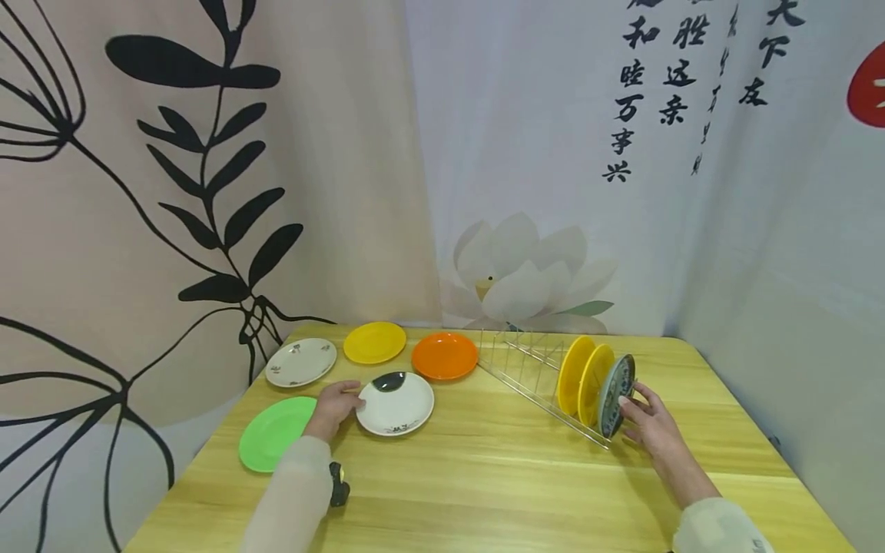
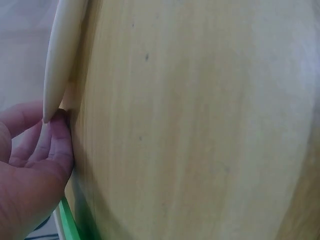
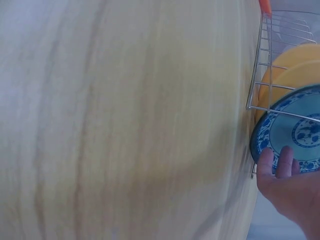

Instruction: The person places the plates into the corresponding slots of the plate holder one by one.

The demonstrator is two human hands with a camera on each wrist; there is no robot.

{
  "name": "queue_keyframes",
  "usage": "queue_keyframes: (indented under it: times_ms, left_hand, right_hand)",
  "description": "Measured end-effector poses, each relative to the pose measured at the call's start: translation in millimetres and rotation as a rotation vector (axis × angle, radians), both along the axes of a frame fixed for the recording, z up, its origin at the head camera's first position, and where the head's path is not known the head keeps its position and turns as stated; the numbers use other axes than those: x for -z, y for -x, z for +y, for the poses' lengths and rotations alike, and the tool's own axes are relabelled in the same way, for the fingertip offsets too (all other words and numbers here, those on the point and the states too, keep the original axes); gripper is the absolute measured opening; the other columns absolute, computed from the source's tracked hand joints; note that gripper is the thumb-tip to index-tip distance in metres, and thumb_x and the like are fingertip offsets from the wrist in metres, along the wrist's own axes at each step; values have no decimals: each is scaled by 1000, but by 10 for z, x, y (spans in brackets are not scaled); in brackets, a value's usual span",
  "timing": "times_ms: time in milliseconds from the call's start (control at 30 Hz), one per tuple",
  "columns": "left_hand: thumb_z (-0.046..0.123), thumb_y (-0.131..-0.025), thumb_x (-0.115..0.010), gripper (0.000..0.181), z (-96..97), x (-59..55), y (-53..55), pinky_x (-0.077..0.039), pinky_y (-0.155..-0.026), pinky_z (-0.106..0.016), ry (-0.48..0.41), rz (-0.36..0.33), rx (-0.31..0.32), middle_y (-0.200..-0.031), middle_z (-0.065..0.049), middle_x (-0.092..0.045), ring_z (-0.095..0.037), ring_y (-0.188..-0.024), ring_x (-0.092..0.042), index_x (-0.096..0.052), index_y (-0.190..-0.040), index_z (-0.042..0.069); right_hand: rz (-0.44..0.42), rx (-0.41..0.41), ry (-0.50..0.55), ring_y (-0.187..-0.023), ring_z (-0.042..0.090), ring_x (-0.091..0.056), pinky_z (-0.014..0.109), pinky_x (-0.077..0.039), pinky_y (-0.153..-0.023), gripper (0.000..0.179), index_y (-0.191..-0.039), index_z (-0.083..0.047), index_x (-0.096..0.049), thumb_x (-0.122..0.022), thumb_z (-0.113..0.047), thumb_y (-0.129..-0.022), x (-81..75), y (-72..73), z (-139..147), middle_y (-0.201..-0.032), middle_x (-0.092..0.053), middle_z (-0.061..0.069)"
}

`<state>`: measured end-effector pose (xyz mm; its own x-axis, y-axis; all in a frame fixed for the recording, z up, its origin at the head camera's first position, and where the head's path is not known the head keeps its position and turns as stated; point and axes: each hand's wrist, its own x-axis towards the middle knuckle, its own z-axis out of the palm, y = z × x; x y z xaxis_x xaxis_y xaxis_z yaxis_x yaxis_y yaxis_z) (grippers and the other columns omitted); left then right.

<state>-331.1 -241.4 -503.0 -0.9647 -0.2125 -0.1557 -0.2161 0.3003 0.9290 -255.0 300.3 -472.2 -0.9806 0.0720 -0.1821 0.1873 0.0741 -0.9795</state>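
Note:
On the left, my left hand (image 1: 335,407) pinches the rim of a white plate (image 1: 397,415) with a dark patch. In the left wrist view, the thumb lies above this plate's edge (image 2: 62,60) and the fingers beneath it. My right hand (image 1: 651,424) touches a blue-patterned plate (image 1: 615,395) standing at the near end of a wire dish rack (image 1: 522,393). In the right wrist view, fairly straight fingers (image 3: 285,162) rest against this plate's decorated face (image 3: 290,130). Two yellow plates (image 1: 569,376) stand upright beside it in the rack.
A green plate (image 1: 273,438) lies nearest the left edge. Behind are a white floral plate (image 1: 301,362), a yellow plate (image 1: 375,342) and an orange plate (image 1: 445,355), all flat on the wooden table (image 1: 484,491). A printed curtain (image 1: 359,169) hangs behind the table.

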Motion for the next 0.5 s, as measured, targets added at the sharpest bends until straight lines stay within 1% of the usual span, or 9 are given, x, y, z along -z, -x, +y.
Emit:
queue_keyframes:
  times_ms: [100,133,200,267,333,367,433,500]
  left_hand:
    - [-14,-86,-59,47,12,16,4,-52,-91,-36,-11,1,-6,-130,-33,-55,-35,-112,-58,-53,-133,-12]
    - [-14,-86,-58,47,16,20,5,-54,-87,-34,-23,5,-8,-129,-33,-56,-32,-108,-60,-54,-133,-12]
    - [-15,-86,-57,47,25,18,7,-56,-79,-31,-59,16,-8,-126,-34,-56,-27,-98,-62,-53,-133,-13]
    - [-14,-86,-55,48,39,-3,10,-58,-73,-31,-84,23,-2,-126,-33,-55,-24,-92,-63,-51,-134,-14]
    - [-12,-87,-53,50,49,-24,9,-59,-73,-33,-102,17,9,-130,-32,-53,-23,-91,-63,-49,-137,-13]
    - [-11,-87,-53,51,52,-34,3,-59,-73,-33,-100,13,13,-132,-31,-53,-23,-91,-63,-49,-137,-12]
    - [-10,-86,-52,51,50,-50,-2,-59,-75,-34,-94,5,29,-134,-31,-52,-23,-93,-63,-50,-137,-11]
    - [-9,-86,-51,50,37,-55,-3,-59,-77,-36,-113,5,46,-134,-32,-53,-23,-94,-63,-51,-136,-12]
  right_hand:
    - [5,-3,-10,-142,44,-25,56,-30,-113,82,-159,-11,6,-49,-39,-104,29,-7,17,-160,-11,29]
    - [10,11,-20,-141,44,-28,56,-33,-111,83,-159,-10,3,-51,-40,-103,35,-9,14,-159,-13,29]
    - [18,11,-21,-140,45,-29,57,-33,-111,82,-159,-10,2,-50,-40,-104,38,-9,12,-159,-13,30]
    - [21,14,-17,-140,45,-29,57,-33,-111,82,-159,-10,3,-50,-39,-104,28,-10,6,-159,-13,30]
    - [21,16,-18,-140,45,-28,57,-32,-111,82,-159,-10,3,-50,-39,-104,12,-14,-2,-159,-13,30]
    - [17,1,-9,-142,45,-25,58,-30,-113,81,-159,-10,6,-48,-38,-105,5,-17,-2,-159,-11,30]
    - [13,-3,-10,-142,44,-24,57,-29,-113,81,-159,-11,7,-47,-38,-105,-10,-25,-8,-160,-10,29]
    - [13,-8,-8,-142,44,-24,57,-29,-113,81,-159,-12,7,-47,-38,-105,-24,-30,-13,-160,-10,29]
